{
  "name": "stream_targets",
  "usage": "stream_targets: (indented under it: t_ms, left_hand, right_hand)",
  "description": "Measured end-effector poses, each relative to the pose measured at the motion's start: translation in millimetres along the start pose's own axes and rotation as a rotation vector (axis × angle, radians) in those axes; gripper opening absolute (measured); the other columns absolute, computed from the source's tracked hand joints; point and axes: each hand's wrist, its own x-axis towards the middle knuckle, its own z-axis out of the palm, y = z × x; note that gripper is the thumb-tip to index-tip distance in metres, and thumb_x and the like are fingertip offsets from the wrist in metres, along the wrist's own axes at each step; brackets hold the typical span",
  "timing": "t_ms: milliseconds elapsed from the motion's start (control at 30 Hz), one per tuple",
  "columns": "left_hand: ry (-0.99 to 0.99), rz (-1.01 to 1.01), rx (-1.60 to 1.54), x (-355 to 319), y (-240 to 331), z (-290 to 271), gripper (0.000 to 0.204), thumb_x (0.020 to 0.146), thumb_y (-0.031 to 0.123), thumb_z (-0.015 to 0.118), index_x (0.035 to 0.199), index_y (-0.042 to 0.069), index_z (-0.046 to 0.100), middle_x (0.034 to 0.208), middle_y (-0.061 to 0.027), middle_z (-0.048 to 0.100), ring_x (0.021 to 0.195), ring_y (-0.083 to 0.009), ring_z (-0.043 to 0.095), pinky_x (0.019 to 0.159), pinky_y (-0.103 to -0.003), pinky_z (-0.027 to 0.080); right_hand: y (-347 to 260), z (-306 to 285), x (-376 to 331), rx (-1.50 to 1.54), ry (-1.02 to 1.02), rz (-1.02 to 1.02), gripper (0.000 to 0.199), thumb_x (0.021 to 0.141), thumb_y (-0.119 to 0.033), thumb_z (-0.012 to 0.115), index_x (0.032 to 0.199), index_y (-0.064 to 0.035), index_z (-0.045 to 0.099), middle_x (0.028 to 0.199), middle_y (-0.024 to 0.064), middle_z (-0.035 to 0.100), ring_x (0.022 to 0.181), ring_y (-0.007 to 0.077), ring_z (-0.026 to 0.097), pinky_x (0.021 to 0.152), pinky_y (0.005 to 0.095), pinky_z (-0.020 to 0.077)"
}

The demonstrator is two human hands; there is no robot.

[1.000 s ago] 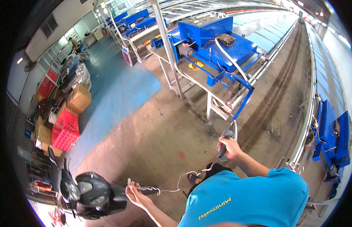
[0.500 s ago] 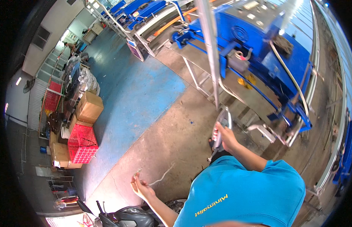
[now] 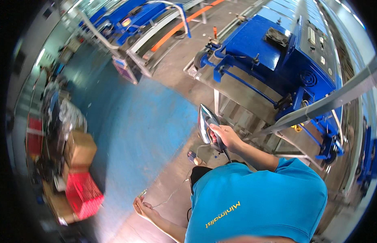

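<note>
Standing where a blue floor (image 3: 144,121) met bare concrete (image 3: 168,178), the person in the teal shirt (image 3: 257,202) held an iron (image 3: 204,123) in mid-air out in front, near the middle of the view. The right hand (image 3: 224,135) was wrapped around its dark handle, a sensible grip, I thought, since it left the shiny metal part pointing nose-first away from the body. The left hand (image 3: 144,208) was out low on the other side, its fingertips pinched narrow on a small pale piece (image 3: 142,193) that looked like the plug end of a thin cord (image 3: 186,180); holding it well apart from the iron probably let the slack hang loosely rather than bunch by the sandalled foot (image 3: 195,158) below. Whether the cord ran unbroken to the iron, I could not tell. To the right, a blue machine (image 3: 253,44) stood on a metal frame, with a slanting grey post (image 3: 338,96) crossing in front, and beyond it stretched a long surface (image 3: 283,14) of light blue panels. Along the left of the workshop-like room were a red crate (image 3: 85,194), cardboard boxes (image 3: 80,149) and a heap of crumpled pale wrapping (image 3: 71,117).
</note>
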Motion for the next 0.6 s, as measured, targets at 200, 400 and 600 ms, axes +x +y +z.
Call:
stream_targets:
  t_ms: [200, 400, 600]
  left_hand:
    - [-0.514, 0.243, 0.162, 225, 104, 208, 0.017, 0.099, 0.020, 0.062, 0.107, 0.005, 0.061, 0.090, -0.0061, 0.068, 0.047, -0.0015, 0.037, 0.040, -0.016, 0.026]
    - [-0.998, 0.309, 0.218, 317, 209, 466, 0.018, 0.096, 0.010, 0.064, 0.111, -0.001, 0.061, 0.090, -0.0084, 0.072, 0.050, -0.0023, 0.042, 0.042, -0.019, 0.031]
    - [-1.150, 0.564, 0.588, 401, 263, 651, 0.025, 0.096, 0.015, 0.066, 0.113, -0.003, 0.064, 0.086, -0.0079, 0.073, 0.049, -0.0025, 0.046, 0.043, -0.019, 0.034]
  right_hand:
    - [-54, 74, 99, 0.342, 0.174, -0.097, 0.036, 0.098, -0.040, 0.063, 0.088, -0.0048, 0.062, 0.081, 0.0044, 0.061, 0.076, 0.0145, 0.058, 0.075, 0.0307, 0.0484]
    - [-114, 111, 241, 0.838, 0.122, -0.081, 0.033, 0.096, -0.036, 0.066, 0.101, -0.0033, 0.064, 0.095, 0.0074, 0.065, 0.087, 0.0195, 0.062, 0.082, 0.0335, 0.0500]
    - [-174, 128, 429, 0.896, 0.259, -0.078, 0.022, 0.095, -0.028, 0.067, 0.098, -0.0062, 0.061, 0.093, 0.0063, 0.063, 0.087, 0.0187, 0.061, 0.081, 0.0350, 0.0504]
